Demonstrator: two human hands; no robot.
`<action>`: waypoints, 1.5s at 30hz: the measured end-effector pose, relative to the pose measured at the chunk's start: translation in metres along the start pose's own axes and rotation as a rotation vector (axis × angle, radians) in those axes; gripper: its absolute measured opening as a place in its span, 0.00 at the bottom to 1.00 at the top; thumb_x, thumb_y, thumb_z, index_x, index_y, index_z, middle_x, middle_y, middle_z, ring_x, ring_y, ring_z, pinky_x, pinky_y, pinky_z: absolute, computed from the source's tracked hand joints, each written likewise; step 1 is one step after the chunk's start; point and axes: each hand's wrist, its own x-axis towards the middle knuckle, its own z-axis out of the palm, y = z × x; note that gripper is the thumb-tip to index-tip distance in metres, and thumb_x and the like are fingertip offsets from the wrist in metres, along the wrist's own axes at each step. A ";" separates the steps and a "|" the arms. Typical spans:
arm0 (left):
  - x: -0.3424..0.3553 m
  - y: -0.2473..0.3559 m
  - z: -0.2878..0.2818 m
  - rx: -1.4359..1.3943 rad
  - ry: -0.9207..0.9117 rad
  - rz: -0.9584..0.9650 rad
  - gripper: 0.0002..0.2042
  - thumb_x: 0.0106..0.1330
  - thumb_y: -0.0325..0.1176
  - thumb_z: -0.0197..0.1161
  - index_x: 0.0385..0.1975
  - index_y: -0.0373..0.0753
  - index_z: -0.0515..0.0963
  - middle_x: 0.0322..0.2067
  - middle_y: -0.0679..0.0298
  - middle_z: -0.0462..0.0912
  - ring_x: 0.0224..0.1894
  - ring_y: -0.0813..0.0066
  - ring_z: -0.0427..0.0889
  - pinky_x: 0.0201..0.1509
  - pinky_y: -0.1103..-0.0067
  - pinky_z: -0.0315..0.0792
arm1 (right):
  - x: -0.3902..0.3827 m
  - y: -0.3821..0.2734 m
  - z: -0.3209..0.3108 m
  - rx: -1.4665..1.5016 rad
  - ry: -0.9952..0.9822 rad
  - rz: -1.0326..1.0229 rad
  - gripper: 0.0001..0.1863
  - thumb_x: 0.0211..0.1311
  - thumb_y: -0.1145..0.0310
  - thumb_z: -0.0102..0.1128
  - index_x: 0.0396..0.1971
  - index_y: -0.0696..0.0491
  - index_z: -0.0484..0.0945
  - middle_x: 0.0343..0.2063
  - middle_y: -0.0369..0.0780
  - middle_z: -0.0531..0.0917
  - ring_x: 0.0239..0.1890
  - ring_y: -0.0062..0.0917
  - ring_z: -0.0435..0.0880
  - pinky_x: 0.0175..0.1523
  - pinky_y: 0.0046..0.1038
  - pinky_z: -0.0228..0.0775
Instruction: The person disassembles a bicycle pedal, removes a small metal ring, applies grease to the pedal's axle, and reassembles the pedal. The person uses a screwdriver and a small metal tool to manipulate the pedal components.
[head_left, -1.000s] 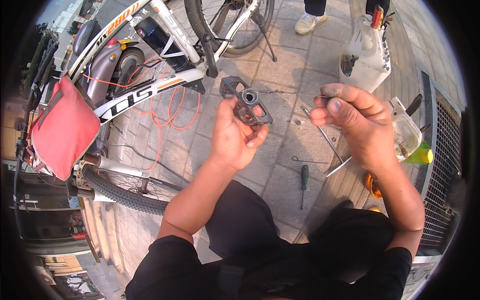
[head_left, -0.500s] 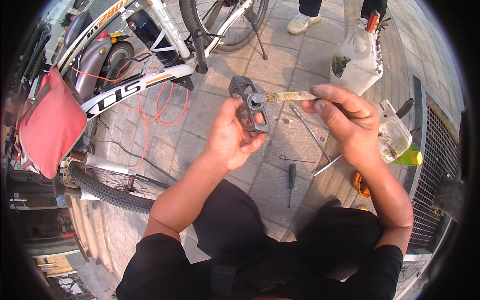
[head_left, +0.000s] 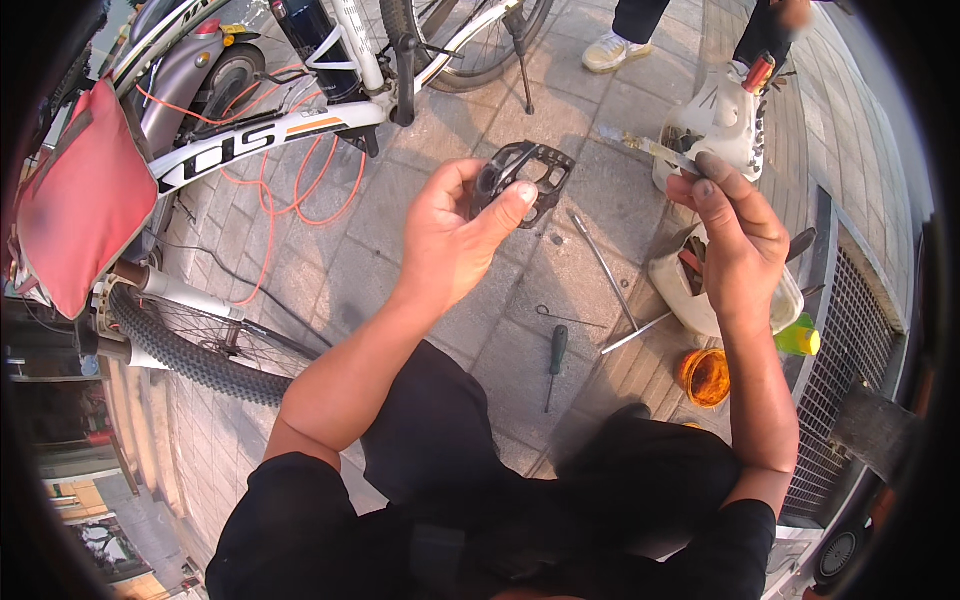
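My left hand point(head_left: 448, 235) is closed round one side of a black bicycle pedal point(head_left: 554, 166), thumb on top, and the open cage points to the right. To its right and apart from the pedal, my right hand point(head_left: 738, 225) pinches a thin flat strip point(head_left: 655, 150) between thumb and fingers. Whitish, greasy-looking stuff clings to the strip's far end, which points left. On the paving below lie a green-handled screwdriver point(head_left: 558, 352), a long metal rod tool point(head_left: 603, 262) with a crossing bar, and a thin wire-like tool with a looped end point(head_left: 570, 317).
A white bicycle point(head_left: 245, 148) stands at the left with a red bag point(head_left: 85, 200). Orange cord point(head_left: 270, 205) trails on the paving. At right are a white cut-open jug point(head_left: 715, 115), a white tub point(head_left: 672, 270), an orange tub point(head_left: 706, 378) and a metal grate point(head_left: 845, 345). Another person's shoe point(head_left: 612, 52) shows beyond.
My right hand has drawn the strip away from the pedal, to the right. My left hand has turned the pedal over, and its thumb now lies on top.
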 end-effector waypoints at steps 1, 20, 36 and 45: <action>-0.003 0.000 0.000 0.040 -0.006 0.014 0.19 0.69 0.31 0.79 0.54 0.34 0.81 0.43 0.68 0.86 0.39 0.86 0.82 0.43 0.83 0.79 | 0.002 0.004 -0.002 0.022 0.001 0.031 0.15 0.78 0.76 0.63 0.59 0.65 0.83 0.48 0.46 0.91 0.50 0.31 0.92 0.62 0.31 0.82; -0.010 -0.001 0.001 0.531 -0.025 0.459 0.19 0.58 0.22 0.83 0.50 0.35 0.86 0.38 0.67 0.82 0.36 0.83 0.78 0.36 0.83 0.74 | 0.002 0.014 0.001 0.104 -0.077 0.172 0.15 0.79 0.71 0.64 0.57 0.65 0.83 0.41 0.45 0.90 0.39 0.28 0.92 0.49 0.30 0.87; -0.008 -0.001 0.003 0.609 -0.030 0.401 0.19 0.58 0.22 0.81 0.50 0.36 0.87 0.37 0.65 0.82 0.37 0.78 0.81 0.40 0.80 0.77 | 0.002 0.010 0.005 0.106 -0.075 0.249 0.13 0.78 0.72 0.63 0.54 0.64 0.84 0.38 0.44 0.89 0.35 0.29 0.90 0.45 0.31 0.85; -0.006 0.001 0.005 0.680 -0.018 0.521 0.20 0.56 0.24 0.82 0.50 0.40 0.88 0.37 0.69 0.82 0.37 0.81 0.78 0.37 0.81 0.68 | 0.003 0.012 0.003 0.108 -0.088 0.222 0.14 0.79 0.71 0.63 0.55 0.64 0.84 0.38 0.43 0.89 0.35 0.28 0.90 0.45 0.30 0.85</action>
